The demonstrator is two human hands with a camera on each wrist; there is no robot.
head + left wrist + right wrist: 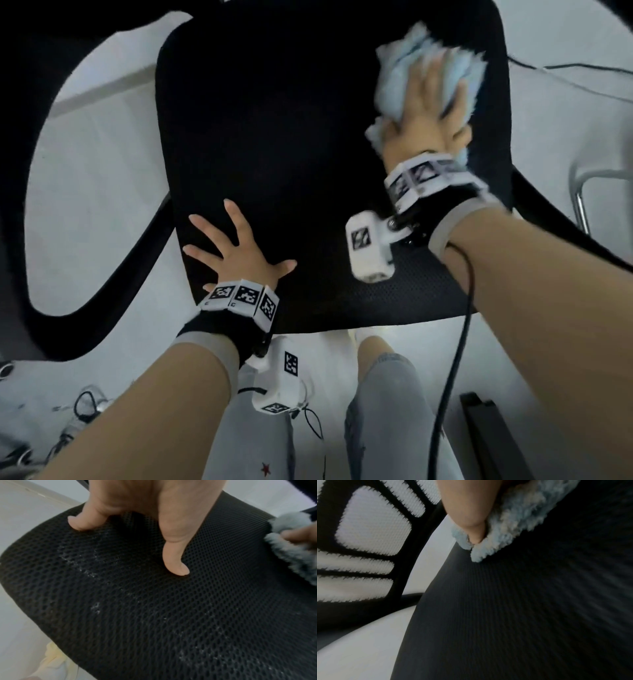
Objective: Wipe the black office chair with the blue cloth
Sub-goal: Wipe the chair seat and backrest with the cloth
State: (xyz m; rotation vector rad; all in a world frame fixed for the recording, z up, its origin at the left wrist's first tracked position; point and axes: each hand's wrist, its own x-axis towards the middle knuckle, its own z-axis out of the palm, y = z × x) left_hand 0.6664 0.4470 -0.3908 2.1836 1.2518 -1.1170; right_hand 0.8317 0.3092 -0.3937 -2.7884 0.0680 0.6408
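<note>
At the lower left of the head view, the left hand (236,253) is laid flat with fingers (175,561) spread on the black mesh seat of the office chair (291,144). Farther, at upper right, the fluffy light-blue cloth (400,65) is pressed onto the seat under the right hand (428,113), fingers spread, blurred.

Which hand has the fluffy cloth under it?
The right hand. It presses the blue cloth on the far right of the seat. The left hand lies bare and flat on the near left part, fingers spread.
</note>
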